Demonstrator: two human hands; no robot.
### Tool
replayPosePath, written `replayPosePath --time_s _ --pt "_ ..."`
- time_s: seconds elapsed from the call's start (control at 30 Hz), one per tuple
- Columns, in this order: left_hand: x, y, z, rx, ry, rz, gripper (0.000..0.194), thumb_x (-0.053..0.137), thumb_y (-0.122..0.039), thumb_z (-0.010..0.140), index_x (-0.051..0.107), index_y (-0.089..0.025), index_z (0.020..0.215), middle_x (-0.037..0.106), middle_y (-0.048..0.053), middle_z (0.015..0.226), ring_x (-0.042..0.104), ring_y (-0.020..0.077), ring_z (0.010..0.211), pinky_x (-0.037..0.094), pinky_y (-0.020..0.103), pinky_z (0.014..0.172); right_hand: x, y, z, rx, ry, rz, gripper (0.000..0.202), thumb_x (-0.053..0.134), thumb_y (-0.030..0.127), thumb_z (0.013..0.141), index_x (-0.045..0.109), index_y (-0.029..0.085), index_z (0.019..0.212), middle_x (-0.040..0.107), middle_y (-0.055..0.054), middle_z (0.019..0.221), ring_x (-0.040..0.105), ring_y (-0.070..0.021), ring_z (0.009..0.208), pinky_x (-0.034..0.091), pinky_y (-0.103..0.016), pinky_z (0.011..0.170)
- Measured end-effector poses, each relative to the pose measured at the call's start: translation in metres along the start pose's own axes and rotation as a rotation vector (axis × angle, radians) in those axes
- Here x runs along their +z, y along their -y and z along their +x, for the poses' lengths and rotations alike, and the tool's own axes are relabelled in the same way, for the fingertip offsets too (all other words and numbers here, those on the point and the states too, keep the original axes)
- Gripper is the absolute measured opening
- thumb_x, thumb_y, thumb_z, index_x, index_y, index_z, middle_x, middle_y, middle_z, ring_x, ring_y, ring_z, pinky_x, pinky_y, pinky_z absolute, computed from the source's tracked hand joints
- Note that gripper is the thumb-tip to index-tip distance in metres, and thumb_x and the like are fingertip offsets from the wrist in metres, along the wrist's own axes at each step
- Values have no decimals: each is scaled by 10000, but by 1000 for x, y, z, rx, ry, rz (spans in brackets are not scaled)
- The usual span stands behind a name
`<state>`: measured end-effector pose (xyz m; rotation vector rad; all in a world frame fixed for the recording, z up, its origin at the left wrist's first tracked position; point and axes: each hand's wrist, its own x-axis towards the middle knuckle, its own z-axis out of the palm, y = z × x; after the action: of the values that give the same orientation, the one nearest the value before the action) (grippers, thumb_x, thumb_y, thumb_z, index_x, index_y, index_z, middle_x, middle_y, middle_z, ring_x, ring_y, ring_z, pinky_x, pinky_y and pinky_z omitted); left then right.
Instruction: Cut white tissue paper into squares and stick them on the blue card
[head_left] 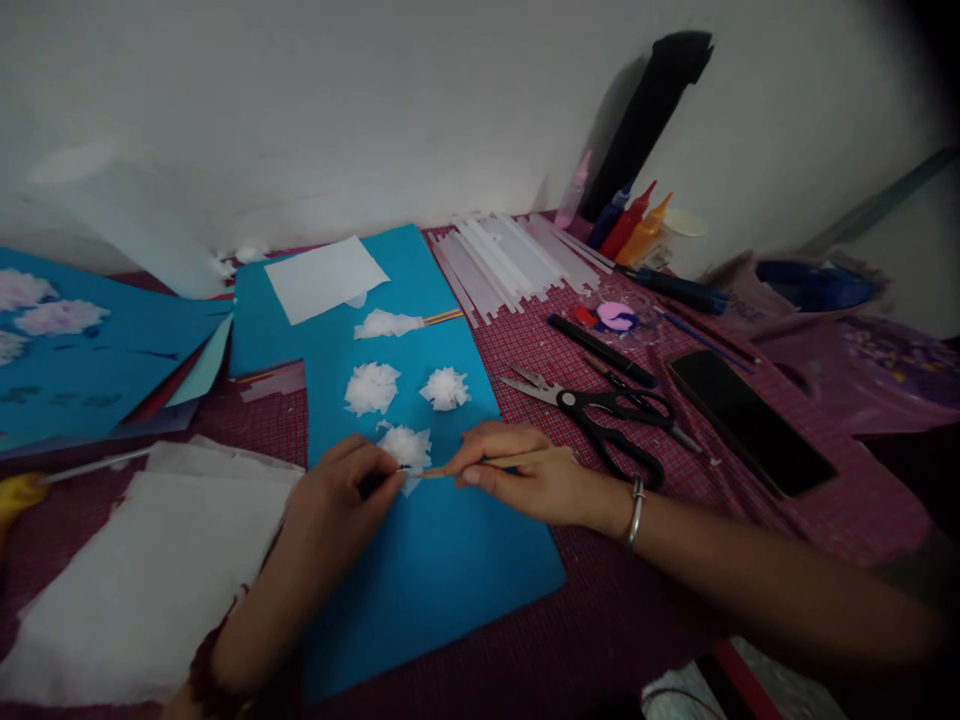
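Observation:
My right hand (pixel 536 480) is closed round a thin wooden stick (pixel 435 474), its tip pointing left. The fingers of my left hand (pixel 341 500) pinch a small piece of white tissue paper (pixel 410 484) at that tip. Just beyond the fingertips sits a white tissue puff (pixel 405 445) on the blue card (pixel 427 580). Two more puffs lie farther up the card, one on the left (pixel 373 388) and one on the right (pixel 445 389). Above them rests a bunched white tissue piece (pixel 386 324) with thin sticks (pixel 444 316) at its right end.
Black-handled scissors (pixel 592 405), a pen (pixel 602 350) and a phone (pixel 750 422) lie to the right. White strips (pixel 502 262) and paint bottles (pixel 626 225) stand at the back. White sheets (pixel 150 570) are on the left, near a decorated blue card (pixel 90 365). A wall closes the back.

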<state>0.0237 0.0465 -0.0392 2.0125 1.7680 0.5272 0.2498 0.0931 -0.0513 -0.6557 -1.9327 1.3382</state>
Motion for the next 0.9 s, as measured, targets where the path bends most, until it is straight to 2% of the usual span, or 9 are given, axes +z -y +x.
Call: replayPosePath --time_s 0.1,0.2,0.43,0.5,0.63,0.7,0.9 --pt "1 0 0 -12 -13 -13 158 525 -285 808 571 -208 678 577 2 727 589 175 708 428 290 618 2 1 -2 -132 30 -138 143 547 186 903 687 168 921 678 -13 790 612 -121 774 491 -264 756" --pt "3 2 0 -22 -23 -35 145 532 -283 804 557 -207 682 570 -2 714 583 170 689 425 288 614 3 0 0 -209 65 -192 148 530 168 911 674 161 942 664 -16 770 599 -119 747 477 -267 742" --pt "1 2 1 -62 -18 -145 126 551 -292 799 585 -208 711 592 -3 724 578 165 691 430 284 631 4 2 -2 -291 100 -256 146 518 156 916 640 156 995 669 -36 826 600 -132 798 466 -306 793" --pt "-6 4 0 -48 77 -251 132 557 -300 805 600 -209 719 601 -5 736 583 161 707 438 279 649 4 5 -5 -328 83 -251 146 501 154 917 631 149 983 674 -43 818 604 -136 801 471 -326 816" --pt "-25 12 -3 -34 376 -398 157 563 -321 825 625 -220 722 590 -22 713 565 136 659 429 244 599 6 12 -12 -364 80 -230 152 467 161 911 619 150 919 652 -22 722 598 -130 717 470 -368 861" --pt "-27 15 -3 -27 426 -396 153 557 -312 832 632 -222 734 588 -22 723 563 133 659 424 239 591 7 15 -14 -359 90 -236 152 462 164 909 614 154 901 641 -13 698 594 -126 692 464 -376 874" --pt "-9 11 0 2 207 -273 100 532 -234 805 585 -209 724 586 -6 751 574 150 709 438 268 642 6 12 -14 -340 116 -302 136 467 163 914 601 171 936 662 -21 764 601 -133 745 455 -376 885"
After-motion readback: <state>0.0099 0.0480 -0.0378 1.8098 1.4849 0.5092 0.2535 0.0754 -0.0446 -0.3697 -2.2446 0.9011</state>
